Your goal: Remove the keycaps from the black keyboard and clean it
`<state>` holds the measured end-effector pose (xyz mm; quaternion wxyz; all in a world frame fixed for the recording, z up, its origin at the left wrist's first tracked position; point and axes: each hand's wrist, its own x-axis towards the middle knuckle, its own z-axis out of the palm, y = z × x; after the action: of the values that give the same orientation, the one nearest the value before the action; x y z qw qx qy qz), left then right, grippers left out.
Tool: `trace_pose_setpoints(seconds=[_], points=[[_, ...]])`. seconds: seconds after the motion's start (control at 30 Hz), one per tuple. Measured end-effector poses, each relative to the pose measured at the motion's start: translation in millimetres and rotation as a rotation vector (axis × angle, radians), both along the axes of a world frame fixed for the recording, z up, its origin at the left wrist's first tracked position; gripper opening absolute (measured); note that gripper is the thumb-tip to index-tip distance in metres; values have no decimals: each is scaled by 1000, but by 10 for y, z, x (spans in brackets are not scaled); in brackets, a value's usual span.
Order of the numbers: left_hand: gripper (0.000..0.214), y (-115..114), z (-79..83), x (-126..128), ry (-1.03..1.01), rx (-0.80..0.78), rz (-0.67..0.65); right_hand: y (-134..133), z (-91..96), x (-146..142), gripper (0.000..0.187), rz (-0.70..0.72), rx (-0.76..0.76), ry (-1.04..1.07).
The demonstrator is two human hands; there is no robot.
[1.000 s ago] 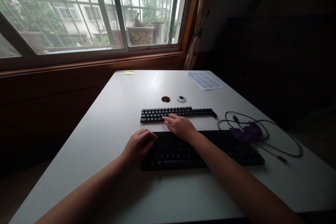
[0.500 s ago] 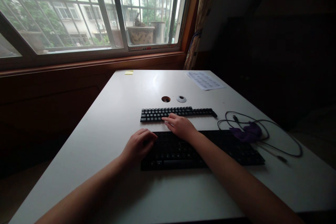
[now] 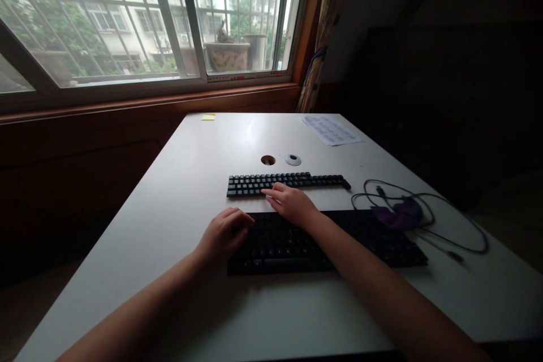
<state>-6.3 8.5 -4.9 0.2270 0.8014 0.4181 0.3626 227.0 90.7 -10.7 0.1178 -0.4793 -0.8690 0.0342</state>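
Note:
Two black keyboards lie on a white desk (image 3: 178, 209). The large keyboard (image 3: 360, 240) is nearest me, and a smaller, narrower keyboard (image 3: 314, 181) sits just behind it. My left hand (image 3: 223, 235) is curled over the large keyboard's left end, fingers bent round its top corner. My right hand (image 3: 292, 203) reaches across the large keyboard, fingers stretched out flat, their tips resting on keys near the middle of the small keyboard's front rows. Nothing shows in that hand.
Right of the keyboards lie a looped dark cable (image 3: 445, 220) and a purple object (image 3: 399, 215). Behind the small keyboard are a cable hole (image 3: 268, 160) and its white cap (image 3: 292, 160). A printed sheet (image 3: 331, 130) and a yellow note (image 3: 207, 117) lie near the window wall.

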Motion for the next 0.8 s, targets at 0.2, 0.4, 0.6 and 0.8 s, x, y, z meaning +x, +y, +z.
trace_pose_setpoints(seconds=[0.2, 0.4, 0.6, 0.8], points=[[13, -2, 4, 3, 0, -11, 5, 0, -12, 6, 37, -4, 14, 17], [12, -1, -8, 3, 2, -9, 1, 14, -26, 12, 36, 14, 20, 21], [13, 4, -15, -6, 8, -9, 0, 19, -31, 15, 35, 12, 25, 19], [13, 9, -21, -5, -2, -11, 1, 24, -36, 18, 36, 20, 24, 19]])
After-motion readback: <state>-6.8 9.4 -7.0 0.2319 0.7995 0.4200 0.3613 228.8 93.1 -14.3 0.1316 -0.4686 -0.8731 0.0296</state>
